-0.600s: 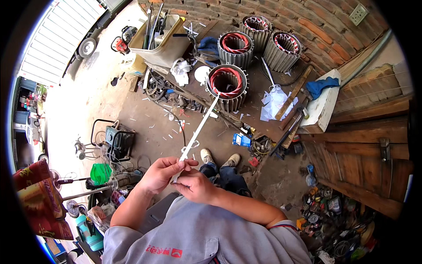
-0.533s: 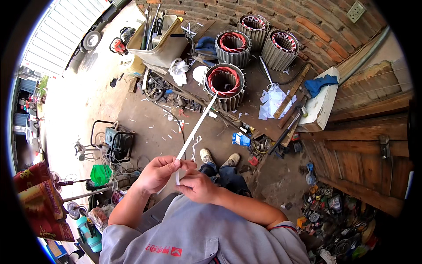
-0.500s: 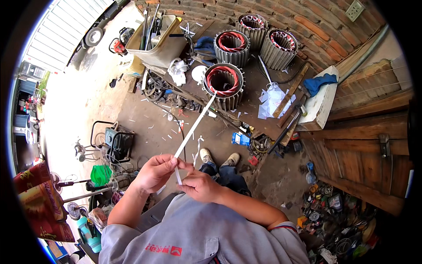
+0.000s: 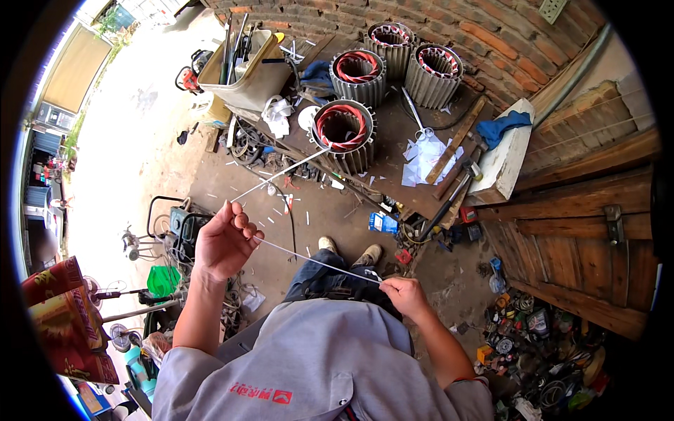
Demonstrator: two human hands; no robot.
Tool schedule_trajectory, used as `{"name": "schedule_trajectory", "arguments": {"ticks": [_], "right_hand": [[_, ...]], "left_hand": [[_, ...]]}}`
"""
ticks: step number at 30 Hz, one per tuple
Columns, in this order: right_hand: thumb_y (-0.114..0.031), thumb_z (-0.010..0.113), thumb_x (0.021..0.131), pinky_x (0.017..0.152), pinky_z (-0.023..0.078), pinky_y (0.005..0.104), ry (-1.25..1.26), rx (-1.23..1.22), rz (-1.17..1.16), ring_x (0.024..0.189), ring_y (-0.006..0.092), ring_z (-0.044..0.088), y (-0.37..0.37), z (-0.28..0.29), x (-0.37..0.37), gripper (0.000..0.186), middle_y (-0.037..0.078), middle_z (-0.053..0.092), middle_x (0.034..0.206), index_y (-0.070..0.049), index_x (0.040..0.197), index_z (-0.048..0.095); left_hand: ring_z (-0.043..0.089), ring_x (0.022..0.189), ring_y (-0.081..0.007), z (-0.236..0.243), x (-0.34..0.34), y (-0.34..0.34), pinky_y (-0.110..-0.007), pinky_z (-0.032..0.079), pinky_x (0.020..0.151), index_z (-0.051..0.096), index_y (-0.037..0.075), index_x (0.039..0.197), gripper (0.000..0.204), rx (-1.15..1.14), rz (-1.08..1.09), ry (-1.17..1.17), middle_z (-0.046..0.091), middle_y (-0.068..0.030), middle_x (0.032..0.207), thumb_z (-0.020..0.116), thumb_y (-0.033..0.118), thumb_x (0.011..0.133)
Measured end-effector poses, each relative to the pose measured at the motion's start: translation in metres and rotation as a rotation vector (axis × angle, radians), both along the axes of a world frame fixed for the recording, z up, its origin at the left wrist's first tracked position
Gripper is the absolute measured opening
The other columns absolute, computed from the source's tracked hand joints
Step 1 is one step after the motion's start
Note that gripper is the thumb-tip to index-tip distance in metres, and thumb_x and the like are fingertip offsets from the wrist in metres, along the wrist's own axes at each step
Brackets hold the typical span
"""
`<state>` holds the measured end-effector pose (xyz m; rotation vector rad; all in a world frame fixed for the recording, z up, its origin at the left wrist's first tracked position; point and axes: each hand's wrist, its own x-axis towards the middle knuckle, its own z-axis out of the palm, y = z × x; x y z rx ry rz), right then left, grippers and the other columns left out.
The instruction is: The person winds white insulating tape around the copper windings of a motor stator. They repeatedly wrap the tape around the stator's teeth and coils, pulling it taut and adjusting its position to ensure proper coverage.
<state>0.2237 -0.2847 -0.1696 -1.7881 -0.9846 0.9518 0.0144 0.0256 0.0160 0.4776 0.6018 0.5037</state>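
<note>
A long white lacing tape (image 4: 316,259) runs from the nearest motor stator (image 4: 349,160) to my hands. That stator has a grey ribbed housing and a red-wrapped ring of windings, and the tape meets its near rim. My left hand (image 4: 222,244), at left of centre, is closed with curled fingers on the middle of the tape. At the lower right, my right hand (image 4: 410,299) pinches the tape near its end, and a short tail shows by the fingertips. Between the two hands the tape looks taut and thin. Both hands are well apart from the stator.
More stators (image 4: 434,78) stand behind on the workbench. A beige tub (image 4: 246,90) of tools is at the back left. Scissors (image 4: 415,109) lie by white paper sheets (image 4: 428,158); a hammer (image 4: 456,200) rests at the bench's right end. Paper scraps litter the floor.
My hands were close together on the tape; they are now far apart. My left hand moved left and up, my right hand went right, and the tape stretches between them.
</note>
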Motion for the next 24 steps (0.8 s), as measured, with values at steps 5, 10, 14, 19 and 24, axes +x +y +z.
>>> {"name": "schedule_trajectory", "arguments": {"ticks": [5,10,14,19,24], "right_hand": [[-0.008,0.069,0.085,0.061,0.051,0.0375,-0.254,-0.057,-0.157,0.066,0.0283,0.067,-0.036,-0.013,0.027,0.008,0.015,0.067,0.073,0.0,0.088,0.07],[-0.01,0.069,0.084,0.068,0.053,0.0448,-0.364,-0.193,-0.23,0.078,0.0386,0.066,-0.061,-0.013,0.047,0.009,0.018,0.068,0.084,-0.003,0.091,0.07],[-0.009,0.067,0.086,0.069,0.053,0.0452,-0.518,-0.245,-0.327,0.08,0.0393,0.066,-0.066,-0.016,0.064,0.009,0.018,0.069,0.087,-0.003,0.093,0.069],[-0.006,0.064,0.088,0.072,0.053,0.0436,-0.611,-0.304,-0.522,0.083,0.0392,0.066,-0.056,-0.003,0.086,0.01,0.018,0.068,0.09,-0.002,0.097,0.068],[-0.002,0.061,0.09,0.076,0.053,0.0399,-0.664,-0.25,-0.788,0.089,0.0319,0.068,-0.044,0.007,0.112,0.014,0.016,0.068,0.097,0.001,0.103,0.067]], "left_hand": [[0.052,0.061,-0.0137,-0.01,-0.009,0.01,-0.036,0.048,0.076,0.067,0.009,0.102,0.031,-0.048,0.047,-0.017,0.058,0.0037,0.066,0.043,0.029,0.106],[0.035,0.043,-0.008,-0.032,-0.02,0.032,-0.029,0.041,0.061,0.067,0.009,0.102,0.036,-0.077,0.033,-0.062,0.04,0.0084,0.049,0.038,0.027,0.108],[0.031,0.039,-0.0073,-0.056,-0.029,0.052,-0.026,0.038,0.056,0.067,0.009,0.101,0.035,-0.109,0.044,-0.039,0.036,0.0089,0.046,0.037,0.027,0.108],[0.027,0.037,-0.0074,-0.095,-0.044,0.085,-0.025,0.035,0.054,0.066,0.008,0.1,0.035,-0.134,0.01,0.023,0.034,0.0086,0.045,0.037,0.026,0.108],[0.028,0.039,-0.0076,-0.148,-0.048,0.114,-0.026,0.036,0.054,0.065,0.007,0.096,0.032,-0.18,-0.127,0.218,0.035,0.0075,0.045,0.041,0.027,0.106]]}}
